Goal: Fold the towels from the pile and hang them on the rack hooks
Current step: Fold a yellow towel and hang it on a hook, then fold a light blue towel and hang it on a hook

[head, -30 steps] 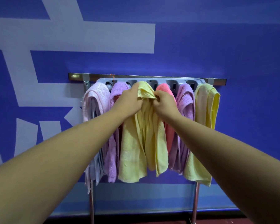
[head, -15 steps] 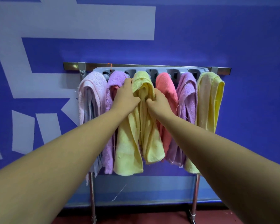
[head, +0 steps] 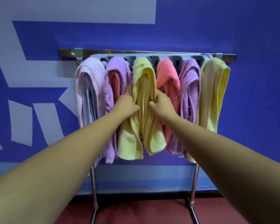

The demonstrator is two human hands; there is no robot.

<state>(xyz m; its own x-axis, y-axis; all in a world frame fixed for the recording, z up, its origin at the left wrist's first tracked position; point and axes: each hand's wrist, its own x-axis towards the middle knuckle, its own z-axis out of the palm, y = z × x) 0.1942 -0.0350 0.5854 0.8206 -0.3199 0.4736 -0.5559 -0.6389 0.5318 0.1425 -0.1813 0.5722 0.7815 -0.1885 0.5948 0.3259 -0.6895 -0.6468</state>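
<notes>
A folded pale yellow towel (head: pixel 143 75) hangs from the third hook of the grey hook rack (head: pixel 173 58). My left hand (head: pixel 127 102) grips its left side at mid height, and my right hand (head: pixel 162 104) grips its right side, thumbs on the front folds. Other hung towels flank it: a light pink towel (head: pixel 89 78) and a purple towel (head: pixel 118 68) on the left, a coral towel (head: pixel 167 73), a second purple towel (head: pixel 190 75) and a second yellow towel (head: pixel 214 84) on the right.
The rack stands on two chrome legs (head: pixel 94 191) close against a blue wall with white markings (head: pixel 39 38). A steel bar (head: pixel 225 56) runs along the rack's top. Dark red floor (head: pixel 144 210) lies below.
Both hands have slid down the middle yellow towel from its top near the hook to its middle. The view has tilted down, showing the floor and rack legs.
</notes>
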